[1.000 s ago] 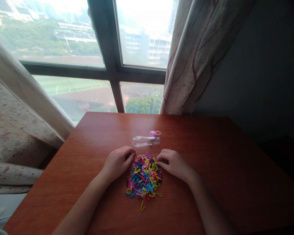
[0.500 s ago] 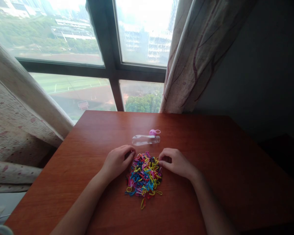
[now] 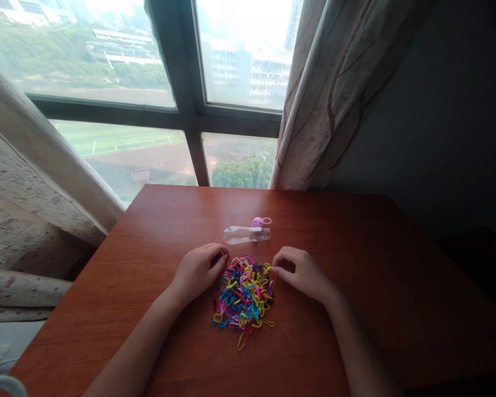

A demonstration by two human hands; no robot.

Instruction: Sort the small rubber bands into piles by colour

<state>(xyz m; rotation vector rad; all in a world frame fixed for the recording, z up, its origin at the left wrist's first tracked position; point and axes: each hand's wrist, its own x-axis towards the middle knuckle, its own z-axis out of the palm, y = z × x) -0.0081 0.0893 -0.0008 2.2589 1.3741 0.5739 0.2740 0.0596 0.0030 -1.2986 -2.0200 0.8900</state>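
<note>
A heap of small coloured loops (image 3: 246,292), in yellow, blue, pink, red and black, lies on the brown table between my hands. My left hand (image 3: 200,266) rests at the heap's upper left edge, thumb and fingers curled together; whatever is between the tips is too small to make out. On the other side, my right hand (image 3: 300,268) pinches at a yellow loop (image 3: 268,267) by the heap's upper right edge. Just beyond the heap a clear bottle (image 3: 243,235) lies on its side, its neck to the right. Behind that neck sits a pink cap (image 3: 258,221) with a ring.
The brown wooden table (image 3: 376,248) reaches to a window (image 3: 186,118) with a dark frame. Patterned curtains hang at the left (image 3: 37,182) and right (image 3: 314,110). A pale curved rim (image 3: 4,384) shows at the lower left corner.
My right hand has shifted slightly up and to the right, with the yellow loop at its fingertips. My left hand has hardly moved.
</note>
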